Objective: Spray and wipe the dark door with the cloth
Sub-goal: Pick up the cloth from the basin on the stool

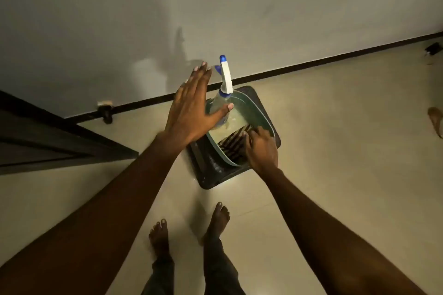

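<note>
A clear spray bottle [221,100] with a white and blue trigger head stands in a green basin [260,112] on the floor. My left hand [191,108] hovers beside the bottle with straight fingers, and its thumb lies across the bottle's body. A dark striped cloth [233,142] lies at the near end of the basin. My right hand [260,148] reaches into the basin, its fingers curled on the cloth. The dark door [48,141] stands open at the left edge of the view.
The basin sits on a dark square stand [211,170] close to the pale wall and its black skirting [311,62]. A door stopper [105,112] is fixed low on the wall. My bare feet [189,230] stand on the tiled floor. Another person's foot [436,120] shows at far right.
</note>
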